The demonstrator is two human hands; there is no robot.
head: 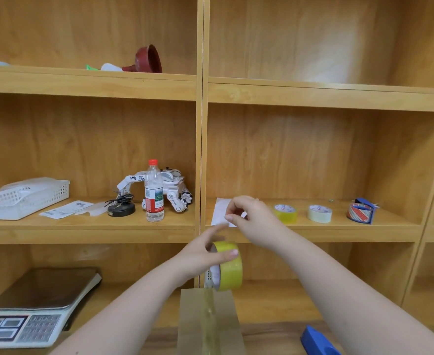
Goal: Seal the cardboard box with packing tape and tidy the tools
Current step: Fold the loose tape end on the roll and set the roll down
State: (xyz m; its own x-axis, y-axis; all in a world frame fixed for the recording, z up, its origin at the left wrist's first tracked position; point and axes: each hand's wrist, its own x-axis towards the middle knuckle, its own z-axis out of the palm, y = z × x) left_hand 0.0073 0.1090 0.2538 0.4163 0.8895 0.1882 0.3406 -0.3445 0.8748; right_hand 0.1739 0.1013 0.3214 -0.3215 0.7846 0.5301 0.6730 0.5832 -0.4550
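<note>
A cardboard box [226,326] stands at the bottom centre, with a strip of yellowish tape [209,319] running along its top seam. My left hand [205,254] is shut on a yellow packing tape roll [230,267], held upright just above the box's far edge; the strip leads down from the roll onto the box. Above the roll and apart from it, my right hand [251,217] is raised in front of the shelf with thumb and forefinger pinched together; I see nothing between them. A blue tape cutter [318,342] lies to the right of the box.
The shelf behind holds a white paper [219,210], a yellow tape roll [287,213], a white roll [319,213] and a red-patterned roll in a blue dispenser [361,213]. In the left bay are a water bottle [154,193], a toy robot [175,188] and a white basket [23,198]. A scale [31,303] sits at lower left.
</note>
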